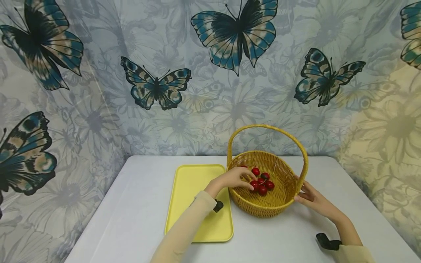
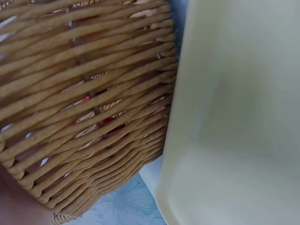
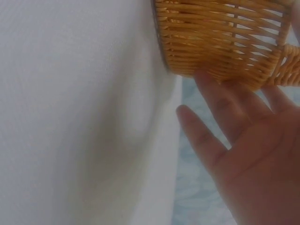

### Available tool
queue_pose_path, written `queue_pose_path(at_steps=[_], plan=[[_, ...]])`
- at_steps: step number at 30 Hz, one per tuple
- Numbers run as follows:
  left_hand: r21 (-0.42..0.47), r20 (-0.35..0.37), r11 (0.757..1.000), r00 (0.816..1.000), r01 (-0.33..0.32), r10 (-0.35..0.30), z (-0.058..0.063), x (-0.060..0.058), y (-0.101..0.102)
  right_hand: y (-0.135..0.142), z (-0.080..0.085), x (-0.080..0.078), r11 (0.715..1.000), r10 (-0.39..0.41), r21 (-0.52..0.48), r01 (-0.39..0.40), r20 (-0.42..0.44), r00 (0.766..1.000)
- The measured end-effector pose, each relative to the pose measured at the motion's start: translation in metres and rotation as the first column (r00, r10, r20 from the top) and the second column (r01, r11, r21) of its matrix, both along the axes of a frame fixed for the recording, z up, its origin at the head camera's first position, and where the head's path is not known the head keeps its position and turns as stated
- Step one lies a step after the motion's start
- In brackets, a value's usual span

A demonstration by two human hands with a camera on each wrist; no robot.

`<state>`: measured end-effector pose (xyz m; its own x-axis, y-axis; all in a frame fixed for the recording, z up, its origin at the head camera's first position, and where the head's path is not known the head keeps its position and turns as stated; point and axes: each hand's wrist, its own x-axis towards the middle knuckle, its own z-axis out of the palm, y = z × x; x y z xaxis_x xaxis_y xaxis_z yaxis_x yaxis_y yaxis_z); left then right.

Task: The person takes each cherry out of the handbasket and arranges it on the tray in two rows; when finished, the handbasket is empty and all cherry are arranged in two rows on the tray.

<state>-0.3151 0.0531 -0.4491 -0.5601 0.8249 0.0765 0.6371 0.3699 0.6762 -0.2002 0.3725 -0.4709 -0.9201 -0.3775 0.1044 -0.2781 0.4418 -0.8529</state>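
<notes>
Cherries (image 1: 262, 190) in basket (image 1: 282, 182), between hands (image 1: 234, 178) (image 1: 314, 201)

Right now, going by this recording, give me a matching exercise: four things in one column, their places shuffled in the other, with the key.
Things
1. yellow tray
2. red cherries
3. left hand
4. right hand

Places
A. fingers at the wicker basket's right side, near the base of its handle
B. lying inside the basket
C. lying on the white table
D. reaching over the basket's left rim

Pairs: 1-C, 2-B, 3-D, 4-A
</notes>
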Motion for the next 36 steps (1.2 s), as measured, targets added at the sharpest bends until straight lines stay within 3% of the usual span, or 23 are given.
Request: queue_pose_path(at_steps=[5, 9, 15, 21, 36], plan=[[0.075, -0.107, 0.994, 0.990, -0.083, 0.091, -0.003, 0.006, -0.001, -0.001, 0.000, 0.002, 1.000, 0.010, -0.030, -0.010, 0.013, 1.000], [0.135, -0.142, 0.977, 0.973, -0.162, 0.181, -0.001, 0.013, -0.005, -0.001, 0.001, 0.003, 1.000, 0.004, -0.030, -0.004, 0.021, 1.000], [0.221, -0.112, 0.941, 0.952, -0.257, 0.286, 0.005, 0.024, -0.015, 0.000, -0.001, 0.003, 1.000, -0.005, -0.020, 0.005, 0.030, 1.000], [0.246, -0.104, 0.913, 0.928, -0.325, 0.359, 0.008, 0.032, -0.032, 0.001, -0.003, 0.002, 1.000, -0.009, -0.020, 0.009, 0.024, 1.000], [0.302, -0.075, 0.864, 0.894, -0.403, 0.443, 0.003, 0.038, -0.091, 0.000, -0.001, -0.001, 0.999, 0.023, -0.032, -0.023, -0.011, 1.000]])
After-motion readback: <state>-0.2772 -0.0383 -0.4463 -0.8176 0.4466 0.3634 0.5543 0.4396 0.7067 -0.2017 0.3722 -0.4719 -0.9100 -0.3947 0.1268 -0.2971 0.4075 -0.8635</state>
